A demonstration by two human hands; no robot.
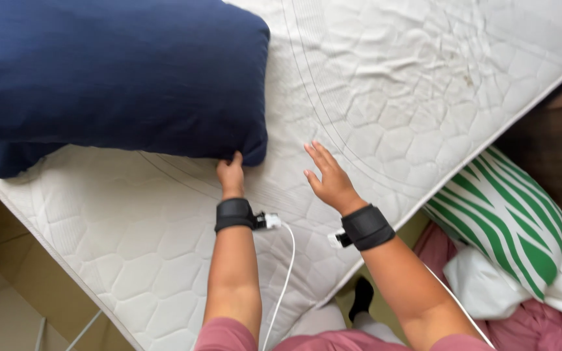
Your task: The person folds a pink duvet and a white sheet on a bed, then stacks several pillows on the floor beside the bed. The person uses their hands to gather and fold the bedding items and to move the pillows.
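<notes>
Left hand [231, 174] grips navy pillow [112, 71] corner, upper left; right hand [328, 179] open, empty, hovering over mattress [391, 84].

Off the bed's edge on the right, a green-and-white striped pillow [508, 218] leans by the mattress side, resting on crumpled white cloth [489, 286] and pink fabric [541, 328]; dark wooden floor [554, 149] beyond.
</notes>
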